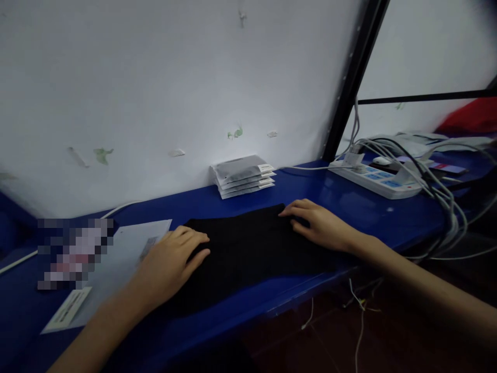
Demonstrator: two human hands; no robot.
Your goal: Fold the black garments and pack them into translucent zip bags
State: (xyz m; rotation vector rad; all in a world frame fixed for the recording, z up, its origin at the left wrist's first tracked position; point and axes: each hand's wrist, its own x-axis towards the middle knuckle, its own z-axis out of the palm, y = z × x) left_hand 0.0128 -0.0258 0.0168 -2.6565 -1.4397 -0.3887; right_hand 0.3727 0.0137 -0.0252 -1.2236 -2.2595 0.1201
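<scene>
A folded black cloth [248, 251] lies flat on the blue table [349, 207], reaching close to the front edge. My left hand [171, 261] rests palm down on the cloth's left end, fingers stretched out and together. Over at the far right corner of the cloth, my right hand [320, 223] lies flat with its fingers spread a little. Neither hand grips anything.
A clear flat bag with a printed label [108, 269] lies left of the cloth. A stack of packaged items [244, 176] leans at the white wall. A white power strip [375, 178] with many cables sits at the right, beside a black shelf post [353, 77].
</scene>
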